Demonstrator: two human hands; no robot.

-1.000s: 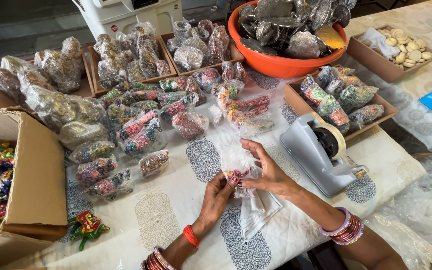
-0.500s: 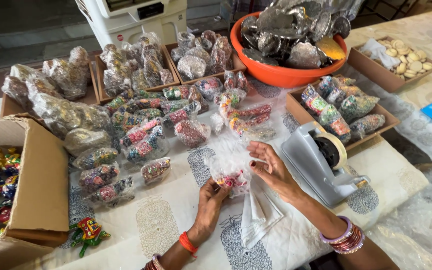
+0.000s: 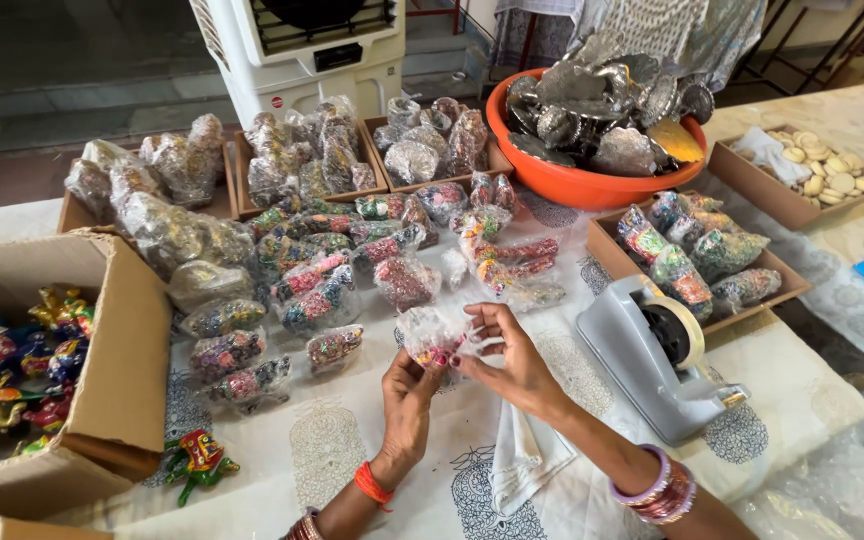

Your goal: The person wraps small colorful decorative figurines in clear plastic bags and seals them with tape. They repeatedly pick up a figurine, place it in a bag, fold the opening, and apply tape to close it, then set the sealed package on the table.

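Both my hands hold one small clear plastic packet (image 3: pixel 430 335) with colourful little pieces inside, lifted just above the printed white tablecloth (image 3: pixel 322 450). My left hand (image 3: pixel 407 395) grips its lower edge from below. My right hand (image 3: pixel 512 360) pinches its right side with the fingertips. A white cloth (image 3: pixel 524 455) lies under my right wrist. A grey tape dispenser (image 3: pixel 657 360) stands just right of my right hand.
Many filled packets (image 3: pixel 302 280) lie spread ahead, some in shallow cardboard trays (image 3: pixel 312 165). An orange bowl (image 3: pixel 577 180) holds silvery wrapped items. An open cardboard box (image 3: pixel 72 370) of painted toys sits left. A toy (image 3: pixel 197 460) lies by it. A tray of pale discs (image 3: pixel 812 175) is at right.
The packet has been raised and turned between my fingers, and both hands have shifted slightly away from me. The view has tilted up a little.
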